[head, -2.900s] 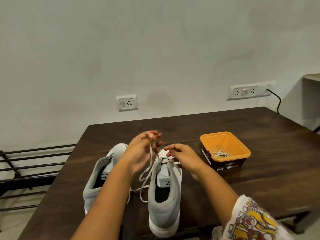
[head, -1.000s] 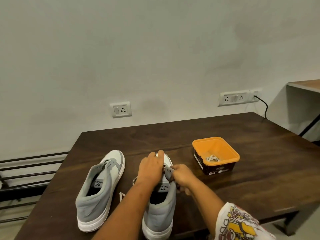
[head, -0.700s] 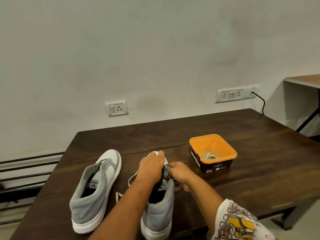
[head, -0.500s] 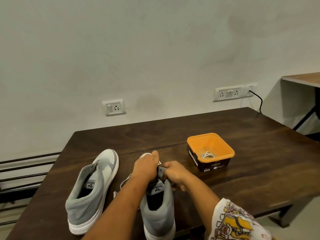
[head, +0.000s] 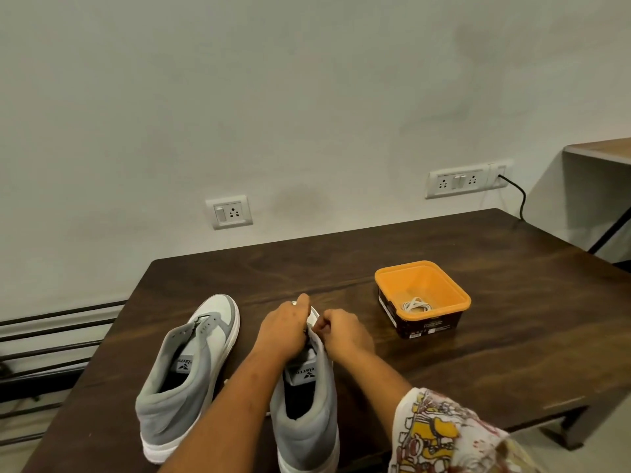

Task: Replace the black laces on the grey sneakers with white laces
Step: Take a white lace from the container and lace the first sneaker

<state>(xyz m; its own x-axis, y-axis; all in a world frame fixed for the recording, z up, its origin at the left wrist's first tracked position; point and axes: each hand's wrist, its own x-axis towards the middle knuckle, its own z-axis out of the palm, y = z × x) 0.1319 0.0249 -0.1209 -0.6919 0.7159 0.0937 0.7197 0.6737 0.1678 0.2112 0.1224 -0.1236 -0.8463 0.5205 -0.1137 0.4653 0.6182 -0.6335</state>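
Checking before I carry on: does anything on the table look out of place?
Nothing spilled or damaged. The left sneaker has empty eyelets and a white lace lies coiled in the orange tub; both fit the job.

Two sneakers [head: 177, 411], one tub [head: 423, 327] (orange)

The left hand [head: 283, 331] no longer lifts the lace high above the shoe [head: 307, 428] — it now sits low on its front, fingers curled over the eyelets. The right hand [head: 345, 332] closes in beside it, pinching the flap — only a short lace [head: 225, 382] end shows.
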